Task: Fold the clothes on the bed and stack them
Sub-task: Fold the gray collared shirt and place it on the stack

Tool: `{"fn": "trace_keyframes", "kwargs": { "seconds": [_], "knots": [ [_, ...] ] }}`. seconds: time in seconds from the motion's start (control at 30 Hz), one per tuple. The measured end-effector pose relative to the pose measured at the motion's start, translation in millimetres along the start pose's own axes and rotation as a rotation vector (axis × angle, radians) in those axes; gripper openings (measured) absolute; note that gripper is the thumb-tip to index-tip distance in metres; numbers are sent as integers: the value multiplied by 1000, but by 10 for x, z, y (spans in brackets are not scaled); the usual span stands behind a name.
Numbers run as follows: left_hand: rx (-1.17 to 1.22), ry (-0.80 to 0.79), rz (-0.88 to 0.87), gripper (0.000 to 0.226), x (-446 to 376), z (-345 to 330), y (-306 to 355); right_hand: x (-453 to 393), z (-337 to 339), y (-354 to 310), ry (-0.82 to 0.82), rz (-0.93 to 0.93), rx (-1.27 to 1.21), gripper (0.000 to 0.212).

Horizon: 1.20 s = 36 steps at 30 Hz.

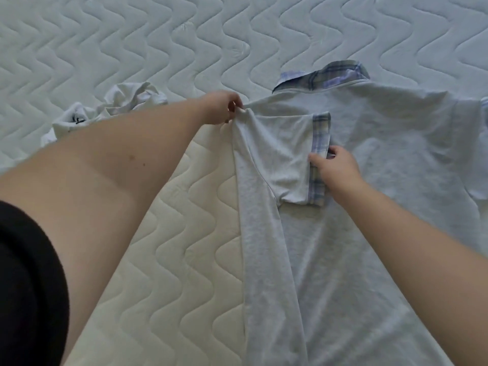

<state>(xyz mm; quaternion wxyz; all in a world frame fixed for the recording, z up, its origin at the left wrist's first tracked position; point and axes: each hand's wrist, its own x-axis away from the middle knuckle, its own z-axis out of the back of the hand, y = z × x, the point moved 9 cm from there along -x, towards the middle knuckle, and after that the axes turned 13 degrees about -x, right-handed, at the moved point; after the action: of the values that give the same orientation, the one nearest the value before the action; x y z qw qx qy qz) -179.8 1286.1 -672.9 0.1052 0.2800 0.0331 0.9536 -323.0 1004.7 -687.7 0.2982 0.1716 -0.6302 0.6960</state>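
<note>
figure: one head view, side fold of a shirt under way. i read the grey shirt (pixel 351 233) as lying back-up on the quilted mattress (pixel 158 247), its long axis running from the plaid collar (pixel 323 75) at the far end toward me, hem end nearest. its left side panel is already turned inward, and the left sleeve (pixel 282 154) lies folded across the back with its plaid cuff (pixel 319 154) toward the midline.

my left hand (pixel 220 108) pinches the cloth at the shoulder corner of the fold, fingers curled on the shirt. my right hand (pixel 335 167) rests on the cuff with thumb and fingers closed around its edge, so it grips the sleeve.

the coming move, in my judgement, turns on this: the unfolded right sleeve (pixel 470 143) lies on the far side of the long axis, and the right hand is the nearer one to it.

a crumpled white garment (pixel 105 109) waits beyond the left forearm, partly hidden by it. the hem and the right sleeve end run out of frame. no finished stack is in view; my black sleeve (pixel 29 286) fills the lower left corner.
</note>
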Motion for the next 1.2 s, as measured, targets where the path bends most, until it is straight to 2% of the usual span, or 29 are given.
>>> {"fn": "trace_keyframes", "kwargs": {
  "seconds": [0.07, 0.13, 0.2, 0.37, 0.43, 0.57, 0.63, 0.77, 0.83, 0.97, 1.0, 1.07, 1.13, 1.2],
  "knots": [
    [-90, -36, -20, 24, -46, 84, 1, -15, -14, -49, -30, 19, 51, 20],
    [-176, -70, -21, 20, -77, 153, -1, -14, 28, -108, -32, 60, 94, 23],
    [-160, -91, -19, 15, -116, 216, 9, -11, 103, -162, -15, 113, 153, 27],
    [-73, -89, 8, 27, -252, 346, 125, 31, 349, -229, 60, 242, 128, 15],
    [-111, -69, 9, 31, -283, 372, 181, -1, 395, -184, 54, 217, 123, 18],
    [-242, 10, 3, 32, -296, 425, 254, -68, 261, 26, -163, 32, 64, 17],
    [-246, 38, 7, 28, -307, 420, 266, -112, 281, -56, -165, 87, 112, 16],
    [-177, 112, 15, 16, -319, 421, 282, -194, 321, -286, -93, 221, 220, 19],
    [-142, 152, 37, 14, -330, 424, 282, -243, 283, -233, -104, 163, 302, 26],
    [49, 215, 174, 21, -312, 389, 193, -239, 236, -9, -171, 16, 217, 39],
    [135, 226, 218, 25, -284, 359, 150, -212, 253, 20, -154, 26, 194, 38],
    [333, 194, 327, 35, -214, 220, 43, -104, 390, 25, -13, 112, 200, 35],
    [487, 91, 458, 50, -74, -14, -23, 141, 586, 11, 202, 224, 239, 30],
    [565, -59, 514, 60, 107, -278, 12, 464, 662, 82, 331, 285, 208, 27]
  ]
}}
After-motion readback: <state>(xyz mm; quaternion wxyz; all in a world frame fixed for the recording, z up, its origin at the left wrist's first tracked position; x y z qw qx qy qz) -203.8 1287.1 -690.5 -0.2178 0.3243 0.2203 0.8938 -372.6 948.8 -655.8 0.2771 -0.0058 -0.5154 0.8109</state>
